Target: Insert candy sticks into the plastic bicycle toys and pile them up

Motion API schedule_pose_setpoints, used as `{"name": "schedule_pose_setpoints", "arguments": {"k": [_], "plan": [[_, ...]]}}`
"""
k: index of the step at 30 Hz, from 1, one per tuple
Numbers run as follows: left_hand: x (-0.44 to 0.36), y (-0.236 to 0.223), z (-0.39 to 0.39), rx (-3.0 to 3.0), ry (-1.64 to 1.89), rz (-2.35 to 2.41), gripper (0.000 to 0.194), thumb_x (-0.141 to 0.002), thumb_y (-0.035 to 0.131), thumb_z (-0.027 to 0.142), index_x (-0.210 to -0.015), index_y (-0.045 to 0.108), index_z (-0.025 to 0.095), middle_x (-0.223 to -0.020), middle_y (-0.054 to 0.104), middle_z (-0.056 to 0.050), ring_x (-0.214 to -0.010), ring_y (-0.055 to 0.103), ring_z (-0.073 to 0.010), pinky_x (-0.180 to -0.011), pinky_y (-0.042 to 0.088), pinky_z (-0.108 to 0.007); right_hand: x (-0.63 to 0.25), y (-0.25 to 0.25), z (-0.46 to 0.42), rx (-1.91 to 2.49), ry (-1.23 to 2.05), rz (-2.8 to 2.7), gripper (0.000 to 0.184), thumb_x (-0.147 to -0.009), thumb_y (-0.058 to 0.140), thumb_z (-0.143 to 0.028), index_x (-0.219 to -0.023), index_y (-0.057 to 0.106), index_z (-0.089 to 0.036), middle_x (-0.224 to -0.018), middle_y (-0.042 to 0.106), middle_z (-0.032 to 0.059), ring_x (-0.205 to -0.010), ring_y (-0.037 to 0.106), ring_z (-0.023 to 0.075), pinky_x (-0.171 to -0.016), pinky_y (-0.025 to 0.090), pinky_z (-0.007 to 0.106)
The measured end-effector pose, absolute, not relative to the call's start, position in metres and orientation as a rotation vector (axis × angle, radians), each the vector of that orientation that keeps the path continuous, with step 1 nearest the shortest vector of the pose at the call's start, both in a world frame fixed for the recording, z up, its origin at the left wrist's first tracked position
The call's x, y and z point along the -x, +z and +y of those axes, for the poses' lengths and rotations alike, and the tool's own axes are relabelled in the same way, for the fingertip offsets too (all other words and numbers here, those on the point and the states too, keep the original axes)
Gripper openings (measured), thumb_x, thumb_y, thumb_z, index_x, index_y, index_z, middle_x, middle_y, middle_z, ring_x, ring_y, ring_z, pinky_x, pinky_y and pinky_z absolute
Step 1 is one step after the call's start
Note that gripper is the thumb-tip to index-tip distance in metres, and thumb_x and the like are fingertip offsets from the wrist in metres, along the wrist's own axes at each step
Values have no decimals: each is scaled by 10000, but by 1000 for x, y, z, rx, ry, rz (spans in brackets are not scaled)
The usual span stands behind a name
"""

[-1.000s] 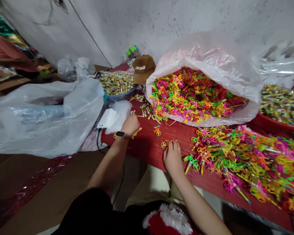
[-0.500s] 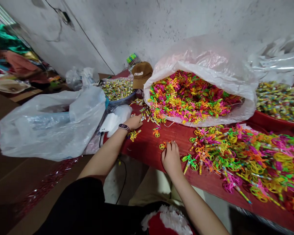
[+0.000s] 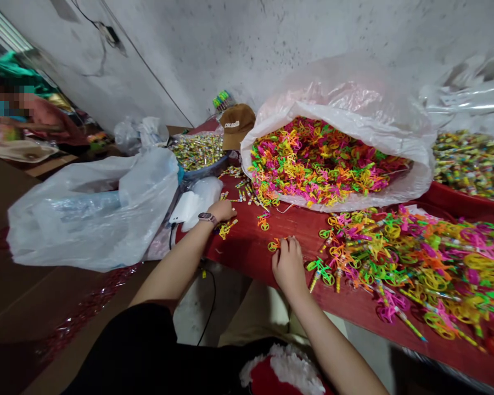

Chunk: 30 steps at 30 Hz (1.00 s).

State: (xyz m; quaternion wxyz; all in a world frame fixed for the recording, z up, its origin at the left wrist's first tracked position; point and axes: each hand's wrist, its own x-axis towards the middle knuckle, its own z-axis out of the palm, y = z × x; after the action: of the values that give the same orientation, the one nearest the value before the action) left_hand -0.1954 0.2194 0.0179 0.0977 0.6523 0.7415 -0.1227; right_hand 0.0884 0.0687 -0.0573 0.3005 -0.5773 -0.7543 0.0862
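My left hand (image 3: 222, 210), with a dark fitness band at the wrist, is closed above the red table (image 3: 247, 244). Whatever sits in its fingertips is too small to make out. Just below it lies a yellow toy bicycle (image 3: 225, 229), and beyond it are several loose candy tubes (image 3: 243, 193). At the table's near side my right hand (image 3: 288, 264) curls its fingers over an orange and yellow toy bicycle (image 3: 273, 246), partly hidden under them. Another orange toy bicycle (image 3: 263, 221) rests farther back, between the two hands.
A big white sack (image 3: 420, 181) spills colourful toy bicycles (image 3: 313, 164). Bicycles joined to candy tubes form a heap (image 3: 428, 263) on the right. Left are a tub of candy tubes (image 3: 201, 149), a brown cap (image 3: 237, 126), a white power bank-like block (image 3: 186, 207) and a plastic bag (image 3: 86, 230).
My left hand has drawn back slightly toward me, away from the loose candy tubes. My right hand keeps its place over the orange and yellow toy bicycle.
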Motion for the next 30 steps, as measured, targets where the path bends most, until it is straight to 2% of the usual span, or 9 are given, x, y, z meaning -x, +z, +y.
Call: {"name": "schedule_pose_setpoints", "arguments": {"k": [4,7,12,16,19,21,23,26,30], "plan": [[194,31,214,-2038,-279,2124,401,-991,603,456,-910,768,99,-918,780,-170,-931,748,-275,-827,542,-338,-89,-57,69,1525,232,-2006,383,-980,478,-137,-1316,652,-79,-1379,628,258,-1399,525,368,-1185,455,563],[198,37,205,-2112,-232,2026,376,-954,555,414,-839,772,129,-772,770,-135,-820,736,-253,-761,497,-296,-89,-57,69,1526,220,-2003,383,-979,476,-135,-1315,653,-85,-1377,631,255,-1398,523,372,-1181,458,561],[203,27,189,-2170,-204,1921,239,-889,655,377,-976,721,164,-878,788,-111,-801,717,-232,-738,475,-283,-89,-57,69,1532,213,-2005,377,-972,494,-128,-1308,659,-81,-1370,634,247,-1395,530,365,-1190,456,542],[202,13,183,-2164,-156,1916,360,-906,690,435,-1118,652,147,-1000,780,-159,-901,729,-270,-773,478,-305,-88,-56,69,1542,147,-2018,367,-975,506,-135,-1304,661,-89,-1364,640,240,-1365,549,382,-1158,482,552],[200,6,181,-2127,-118,1895,342,-902,696,502,-924,667,162,-902,771,-166,-863,727,-279,-761,478,-315,-88,-55,68,1555,141,-2039,366,-985,502,-138,-1307,659,-67,-1371,634,259,-1364,546,391,-1156,483,551],[199,4,182,-2103,-68,1854,370,-886,707,518,-734,627,190,-790,749,-149,-801,715,-268,-748,476,-316,-88,-55,68,1558,150,-2043,366,-989,499,-139,-1313,656,-69,-1382,628,264,-1372,538,389,-1155,480,552],[198,5,185,-2082,25,1809,411,-870,712,526,-648,582,206,-720,726,-121,-756,698,-247,-741,479,-312,-88,-55,68,1562,155,-2050,372,-990,500,-140,-1321,653,-62,-1387,624,268,-1377,531,390,-1155,477,549],[202,11,192,-2019,237,1762,432,-892,659,580,-683,596,208,-698,720,-86,-714,676,-222,-713,492,-301,-87,-55,68,1579,149,-2054,376,-989,511,-142,-1329,650,-60,-1386,625,258,-1376,529,382,-1162,467,533],[213,20,212,-1827,609,1766,458,-970,533,639,-899,620,194,-778,757,-66,-648,655,-196,-629,510,-290,-87,-55,69,1591,126,-2057,363,-991,521,-152,-1319,654,-71,-1381,628,245,-1372,530,377,-1153,466,518]]}}
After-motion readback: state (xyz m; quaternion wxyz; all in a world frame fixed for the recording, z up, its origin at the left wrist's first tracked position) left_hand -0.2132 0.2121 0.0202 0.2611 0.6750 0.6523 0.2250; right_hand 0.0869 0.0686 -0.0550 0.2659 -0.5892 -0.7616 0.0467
